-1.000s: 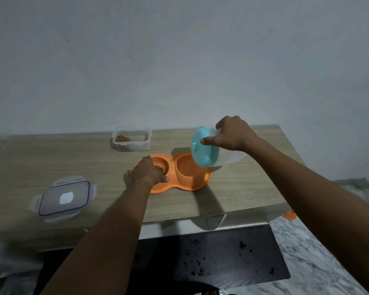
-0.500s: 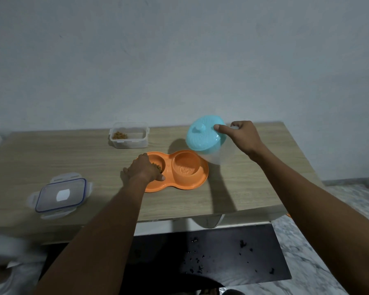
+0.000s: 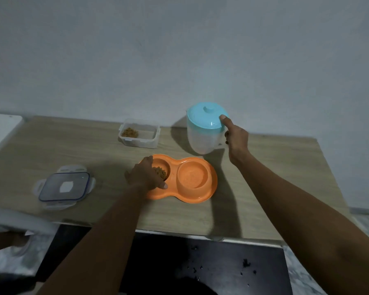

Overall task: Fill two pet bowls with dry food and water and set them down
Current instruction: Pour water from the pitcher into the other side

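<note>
An orange double pet bowl (image 3: pixel 212 184) lies on the wooden table (image 3: pixel 275 177). Its left well holds brown dry food (image 3: pixel 160 172); the right well looks wet and shiny. My left hand (image 3: pixel 144 175) grips the bowl's left rim, thumb on its front edge. My right hand (image 3: pixel 235 138) holds the handle of a clear water jug (image 3: pixel 200 141) with a light blue lid (image 3: pixel 207 119), thumb pressed on the lid. The jug stands upright behind the bowl, at or just above the table.
A clear food container (image 3: pixel 139 135) with a little dry food sits at the back of the table. Its lid (image 3: pixel 64 186) with a blue seal lies at the front left. A dark mat (image 3: pixel 200 269) with crumbs lies on the floor below.
The jug was tilted over the bowl's right well a second ago. My right hand has swung it upright and moved it back, away from the bowl. My left hand stayed on the bowl.
</note>
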`<action>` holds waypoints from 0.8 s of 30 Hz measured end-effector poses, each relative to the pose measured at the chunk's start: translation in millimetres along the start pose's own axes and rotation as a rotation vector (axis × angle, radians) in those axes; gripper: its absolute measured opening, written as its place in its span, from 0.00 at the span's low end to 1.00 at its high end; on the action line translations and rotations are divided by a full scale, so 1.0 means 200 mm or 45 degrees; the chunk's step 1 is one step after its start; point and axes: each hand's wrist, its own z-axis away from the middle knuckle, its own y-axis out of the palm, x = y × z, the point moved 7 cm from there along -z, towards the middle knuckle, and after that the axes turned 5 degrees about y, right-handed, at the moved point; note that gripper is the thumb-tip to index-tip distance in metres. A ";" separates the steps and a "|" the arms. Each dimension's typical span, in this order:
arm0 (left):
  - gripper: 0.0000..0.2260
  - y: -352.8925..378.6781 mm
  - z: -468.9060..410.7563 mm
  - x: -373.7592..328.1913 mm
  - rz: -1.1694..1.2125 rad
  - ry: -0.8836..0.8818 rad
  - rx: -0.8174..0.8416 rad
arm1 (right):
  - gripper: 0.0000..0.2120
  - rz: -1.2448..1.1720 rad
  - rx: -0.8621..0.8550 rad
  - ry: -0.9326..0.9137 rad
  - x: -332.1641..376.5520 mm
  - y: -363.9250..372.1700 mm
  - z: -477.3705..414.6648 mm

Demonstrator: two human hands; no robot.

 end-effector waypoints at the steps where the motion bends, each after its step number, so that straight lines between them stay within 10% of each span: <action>1: 0.53 0.00 -0.01 0.00 0.005 -0.007 -0.004 | 0.21 0.008 0.010 0.006 -0.01 0.02 -0.03; 17: 0.53 0.02 -0.01 0.01 0.057 -0.026 -0.014 | 0.24 0.098 -0.147 -0.132 -0.13 0.02 -0.08; 24: 0.56 0.06 0.00 0.06 0.210 0.023 -0.028 | 0.25 0.707 -0.260 0.131 -0.53 -0.13 0.29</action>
